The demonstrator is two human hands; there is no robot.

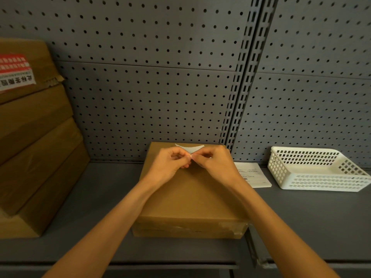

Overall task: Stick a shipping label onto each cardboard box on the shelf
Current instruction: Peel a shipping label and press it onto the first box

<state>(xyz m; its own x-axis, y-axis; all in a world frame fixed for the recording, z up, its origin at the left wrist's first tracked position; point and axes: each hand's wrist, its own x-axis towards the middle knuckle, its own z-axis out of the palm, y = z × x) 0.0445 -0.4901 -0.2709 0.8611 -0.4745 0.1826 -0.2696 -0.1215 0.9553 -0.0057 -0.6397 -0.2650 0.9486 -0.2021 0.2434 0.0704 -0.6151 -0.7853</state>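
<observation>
A flat brown cardboard box (188,199) lies on the grey shelf (96,197) in the middle of the view. Above its far half, my left hand (170,167) and my right hand (217,163) meet fingertip to fingertip. Both pinch one corner of a white shipping label (189,148), whose curved sheet sticks up behind the fingers. I cannot tell whether its backing is coming apart. A small stack of printed labels (254,175) lies on the shelf right of the box.
Several stacked cardboard boxes (34,149) lean at the left, the top one bearing a red and white sticker (15,71). A white plastic basket (319,171) stands at the right. Perforated grey panels (152,93) form the back wall.
</observation>
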